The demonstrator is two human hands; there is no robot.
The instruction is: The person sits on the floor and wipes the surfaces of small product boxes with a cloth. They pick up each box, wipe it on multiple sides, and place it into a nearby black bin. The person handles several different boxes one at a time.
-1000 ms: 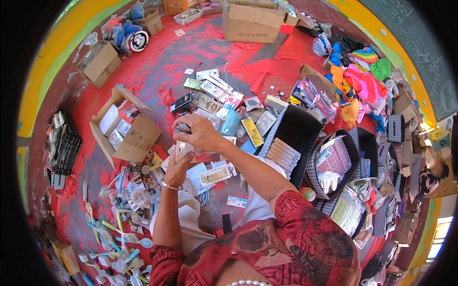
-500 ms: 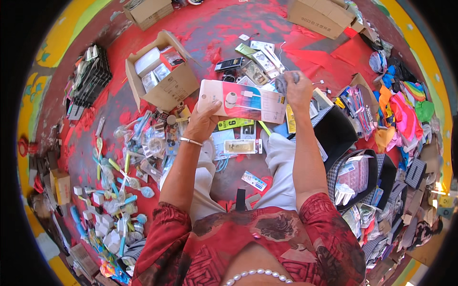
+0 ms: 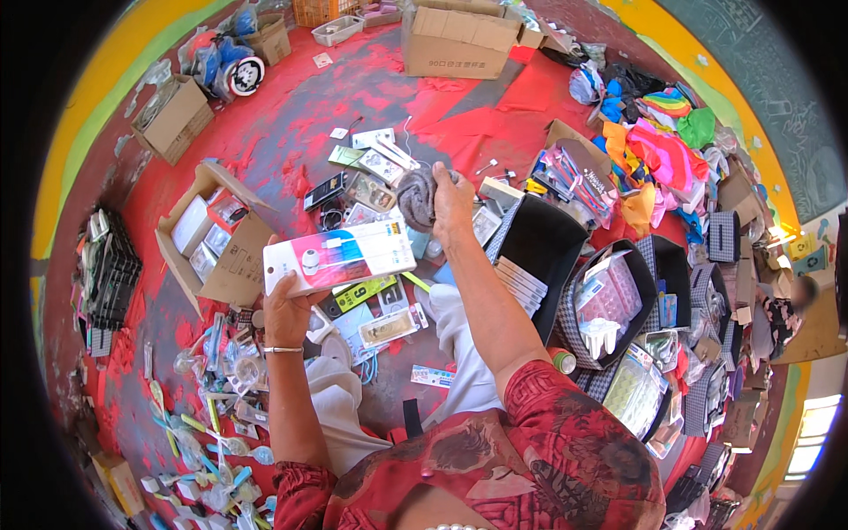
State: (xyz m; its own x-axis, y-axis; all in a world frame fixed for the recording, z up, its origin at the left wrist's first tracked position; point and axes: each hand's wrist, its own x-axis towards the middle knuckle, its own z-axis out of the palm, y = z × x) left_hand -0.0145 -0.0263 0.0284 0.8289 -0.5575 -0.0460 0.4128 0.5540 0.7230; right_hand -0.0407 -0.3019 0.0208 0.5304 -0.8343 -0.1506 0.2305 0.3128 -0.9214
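Note:
My left hand [image 3: 290, 311] grips a flat charger box [image 3: 340, 257] by its lower left corner, thumb across the front. The box is white with pink and blue print and a picture of a plug and cable. A bunched grey cloth [image 3: 416, 200] is closed in my right hand [image 3: 452, 205], just above the right end of the box. Whether cloth and box touch, I cannot tell. Below the box lie a yellow-green package [image 3: 365, 294] and a clear-fronted pack [image 3: 387, 328], near my legs.
An open cardboard box [image 3: 240, 265] with small packages stands on the left. Black-lined checked bins [image 3: 549, 249] line the right side. Small electronics packs [image 3: 371, 191] lie ahead on the red-stained floor. Wrapped brushes [image 3: 231, 446] and white cubes spread at lower left.
The head view has swung right, so the scene sits further left. Both hands keep their hold on the box and the cloth. More of the grey cloth shows now.

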